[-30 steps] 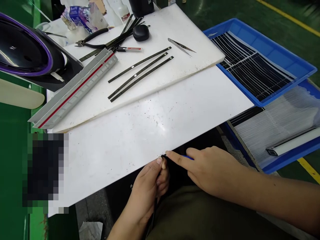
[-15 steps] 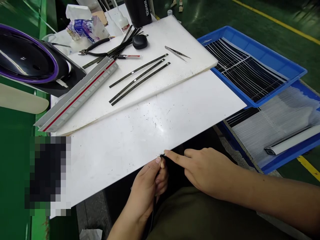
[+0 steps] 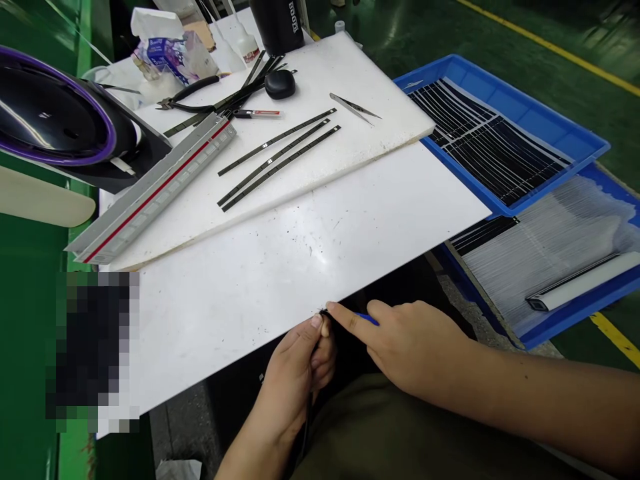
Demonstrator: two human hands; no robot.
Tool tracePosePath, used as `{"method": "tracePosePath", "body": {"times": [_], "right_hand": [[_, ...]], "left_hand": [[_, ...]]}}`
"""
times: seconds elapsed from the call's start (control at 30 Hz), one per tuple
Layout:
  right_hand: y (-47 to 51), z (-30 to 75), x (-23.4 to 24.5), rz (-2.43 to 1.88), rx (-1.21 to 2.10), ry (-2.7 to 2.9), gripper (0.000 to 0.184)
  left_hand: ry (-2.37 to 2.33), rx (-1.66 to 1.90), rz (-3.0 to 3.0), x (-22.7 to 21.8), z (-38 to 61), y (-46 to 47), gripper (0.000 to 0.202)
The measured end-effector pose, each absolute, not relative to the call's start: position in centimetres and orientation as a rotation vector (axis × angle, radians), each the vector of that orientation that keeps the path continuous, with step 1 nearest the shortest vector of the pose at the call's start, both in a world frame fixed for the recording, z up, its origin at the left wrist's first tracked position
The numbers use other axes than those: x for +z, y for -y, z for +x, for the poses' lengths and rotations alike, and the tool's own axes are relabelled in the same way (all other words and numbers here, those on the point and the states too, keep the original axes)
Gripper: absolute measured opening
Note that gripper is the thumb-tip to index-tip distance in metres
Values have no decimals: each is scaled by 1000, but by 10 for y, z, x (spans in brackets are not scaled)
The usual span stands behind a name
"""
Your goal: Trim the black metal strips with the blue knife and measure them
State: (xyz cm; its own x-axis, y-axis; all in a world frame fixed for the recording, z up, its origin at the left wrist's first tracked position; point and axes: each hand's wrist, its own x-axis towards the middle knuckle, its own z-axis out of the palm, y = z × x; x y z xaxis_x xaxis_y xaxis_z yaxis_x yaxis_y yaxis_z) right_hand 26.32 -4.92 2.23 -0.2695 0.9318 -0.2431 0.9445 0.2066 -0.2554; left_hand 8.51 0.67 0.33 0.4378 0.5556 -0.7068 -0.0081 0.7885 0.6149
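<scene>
My left hand is closed in a pinch on the upper end of a thin black strip that runs down below the front edge of the white board. My right hand sits beside it with the forefinger stretched to the strip's tip and a small blue tool showing under the fingers. Both hands are at the board's near edge, over my lap. Three more black strips lie on the upper white slab.
A grey ruler with a red line, tweezers, pliers, a black pod and bottles sit on the slab. Blue trays with dark strips stand right. A black and purple device is at left.
The view has shifted slightly. My right hand has moved a little, and the blue tool shows under its fingers again. The left hand keeps its pinch.
</scene>
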Motion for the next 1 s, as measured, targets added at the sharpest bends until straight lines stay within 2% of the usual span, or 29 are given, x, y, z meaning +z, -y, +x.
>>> {"method": "tracePosePath", "body": {"times": [0.2, 0.33, 0.47, 1.0], "right_hand": [[53, 267, 24, 1912, -496, -2408, 68], [53, 271, 29, 1986, -765, -2386, 73], [52, 269, 33, 1994, -940, -2382, 71], [41, 262, 33, 1904, -946, -2433, 64]], "left_hand": [[-1022, 289, 647, 10, 76, -7, 29], [-992, 268, 662, 21, 68, -7, 22], [-983, 264, 590, 22, 64, -11, 31], [-1093, 320, 585, 7, 70, -9, 32]]}}
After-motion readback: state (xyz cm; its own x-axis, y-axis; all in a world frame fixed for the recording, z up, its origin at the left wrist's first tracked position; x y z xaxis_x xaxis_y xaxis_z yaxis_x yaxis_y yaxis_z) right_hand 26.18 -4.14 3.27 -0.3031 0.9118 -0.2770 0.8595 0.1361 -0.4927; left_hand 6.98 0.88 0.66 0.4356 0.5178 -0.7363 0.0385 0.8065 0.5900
